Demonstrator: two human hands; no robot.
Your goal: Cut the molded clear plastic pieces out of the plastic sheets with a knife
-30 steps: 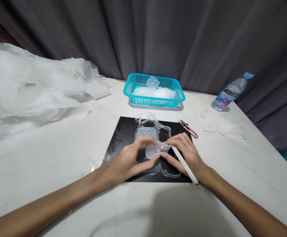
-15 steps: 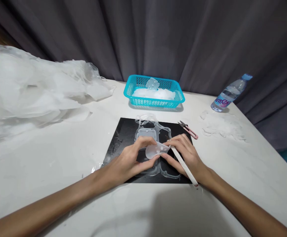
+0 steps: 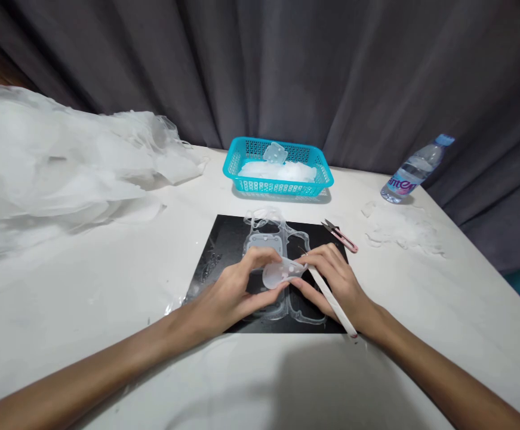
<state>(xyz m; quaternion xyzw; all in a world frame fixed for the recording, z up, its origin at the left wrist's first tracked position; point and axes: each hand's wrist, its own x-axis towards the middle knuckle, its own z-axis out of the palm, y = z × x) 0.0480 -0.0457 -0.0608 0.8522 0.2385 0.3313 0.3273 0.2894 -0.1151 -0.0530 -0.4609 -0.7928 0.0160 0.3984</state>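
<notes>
A black mat (image 3: 217, 254) lies on the white table, with a translucent moulded sheet (image 3: 266, 236) spread over it. My left hand (image 3: 228, 292) pinches a small translucent cut-out piece (image 3: 280, 272) lifted off that sheet. My right hand (image 3: 335, 280) grips the same piece from the right side and also holds a thin white craft knife (image 3: 331, 298), which runs back along the hand toward the wrist. Both hands have their fingers closed.
A turquoise basket (image 3: 242, 173) holding several translucent pieces stands behind the mat. Small pink-handled snips (image 3: 341, 235) lie at the mat's right corner. White scraps (image 3: 398, 230) and a lying water bottle (image 3: 414, 168) are at the right. A heap of translucent sheets (image 3: 49, 161) fills the left.
</notes>
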